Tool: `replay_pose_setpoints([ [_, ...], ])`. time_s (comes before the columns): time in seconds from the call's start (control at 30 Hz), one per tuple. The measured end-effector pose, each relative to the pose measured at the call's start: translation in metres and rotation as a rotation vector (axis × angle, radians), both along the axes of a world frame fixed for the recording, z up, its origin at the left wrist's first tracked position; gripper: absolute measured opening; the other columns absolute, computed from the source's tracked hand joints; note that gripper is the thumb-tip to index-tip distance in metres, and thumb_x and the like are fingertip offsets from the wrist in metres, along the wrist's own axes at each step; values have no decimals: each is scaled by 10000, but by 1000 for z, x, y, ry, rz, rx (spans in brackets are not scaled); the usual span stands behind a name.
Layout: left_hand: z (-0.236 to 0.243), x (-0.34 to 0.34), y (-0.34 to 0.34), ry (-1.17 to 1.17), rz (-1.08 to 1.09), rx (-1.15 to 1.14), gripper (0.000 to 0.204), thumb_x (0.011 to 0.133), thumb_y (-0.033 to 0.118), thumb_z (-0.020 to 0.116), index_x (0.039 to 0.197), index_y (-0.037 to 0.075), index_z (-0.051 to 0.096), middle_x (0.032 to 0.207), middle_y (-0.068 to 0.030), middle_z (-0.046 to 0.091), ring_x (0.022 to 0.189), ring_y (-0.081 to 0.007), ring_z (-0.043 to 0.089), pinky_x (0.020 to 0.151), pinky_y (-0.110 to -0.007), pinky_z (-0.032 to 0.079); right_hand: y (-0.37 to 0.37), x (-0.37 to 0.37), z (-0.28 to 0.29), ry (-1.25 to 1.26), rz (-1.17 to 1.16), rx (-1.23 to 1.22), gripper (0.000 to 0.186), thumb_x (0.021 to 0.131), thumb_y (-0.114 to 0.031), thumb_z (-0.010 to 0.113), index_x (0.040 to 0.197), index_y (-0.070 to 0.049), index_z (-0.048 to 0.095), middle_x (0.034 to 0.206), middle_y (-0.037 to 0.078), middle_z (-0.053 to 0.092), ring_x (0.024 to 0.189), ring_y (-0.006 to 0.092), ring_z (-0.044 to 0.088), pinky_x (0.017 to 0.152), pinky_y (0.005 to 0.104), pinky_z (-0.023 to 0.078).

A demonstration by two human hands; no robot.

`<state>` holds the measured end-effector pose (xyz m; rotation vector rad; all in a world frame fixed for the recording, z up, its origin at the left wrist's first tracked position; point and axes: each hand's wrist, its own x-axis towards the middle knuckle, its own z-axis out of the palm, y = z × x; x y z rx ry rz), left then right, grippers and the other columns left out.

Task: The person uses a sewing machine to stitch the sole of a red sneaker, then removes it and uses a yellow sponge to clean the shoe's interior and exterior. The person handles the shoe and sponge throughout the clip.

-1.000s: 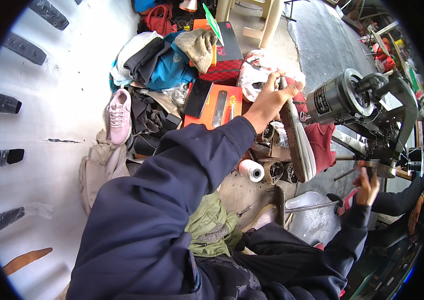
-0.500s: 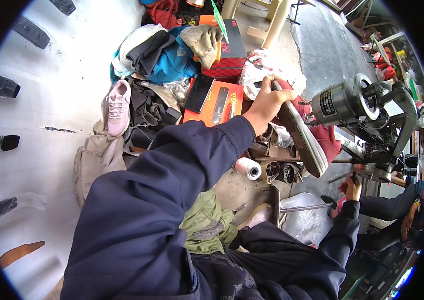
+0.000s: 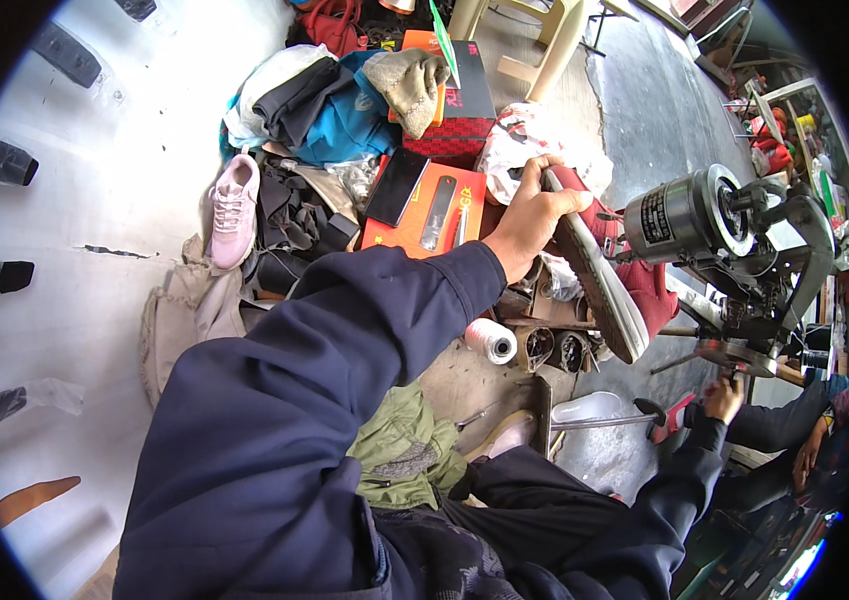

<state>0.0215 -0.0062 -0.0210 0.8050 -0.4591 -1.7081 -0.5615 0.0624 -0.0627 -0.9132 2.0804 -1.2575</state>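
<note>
My left hand (image 3: 535, 215) is closed on a red shoe (image 3: 652, 297), holding it tilted with its grey-white sole (image 3: 608, 290) toward me. The shoe's upper sits under the working end of a metal sewing machine (image 3: 695, 215) on the right. Below the machine my right hand (image 3: 723, 398) has its fingers curled on a crank handle (image 3: 733, 372) under a round metal wheel (image 3: 730, 350); the grip is partly hidden. A white thread spool (image 3: 490, 340) lies below my left wrist.
A pink sneaker (image 3: 235, 215), cloth (image 3: 325, 120), a phone (image 3: 397, 192) on an orange box (image 3: 435, 205), a white bag (image 3: 535, 140) and a plastic stool (image 3: 545, 40) lie around. A white wall or panel (image 3: 95, 230) is left. Another person's hand (image 3: 807, 460) is far right.
My right hand has swung left and then back down and right at the wheel, its fingers now more curled. The shoe in my left hand has shifted slightly at the machine.
</note>
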Motion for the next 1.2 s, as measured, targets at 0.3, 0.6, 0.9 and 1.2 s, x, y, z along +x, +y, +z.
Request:
replay_pose_setpoints([
  [0.3,-3,1,-3,-38,12,-109,572,830,133,690,1323,140,400,1101,-67,507,990,-162,523,890,-326,437,10,114,86,307,479,16,247,943,-246,652,953,1,651,705,36,637,575,116,597,533,249,441],
  [0.6,-3,4,-3,-81,-5,-146,588,824,146,700,1324,144,391,1085,-61,497,973,-159,526,874,-326,446,-5,-10,5,183,9,125,33,940,-71,558,967,-85,570,684,69,614,486,154,548,416,270,420],
  [0.9,-9,5,-3,-90,-11,-154,549,865,173,710,1336,182,429,1107,-68,553,1005,-168,557,850,-370,491,9,116,82,230,532,95,242,956,-252,663,883,-22,652,717,51,659,583,130,612,538,256,439],
  [1.2,-7,6,-1,-105,4,-213,535,848,155,704,1314,152,441,1093,-43,536,993,-152,539,908,-332,449,-7,-21,11,101,-8,-67,69,926,-64,606,991,-85,592,652,31,560,487,140,535,412,269,408],
])
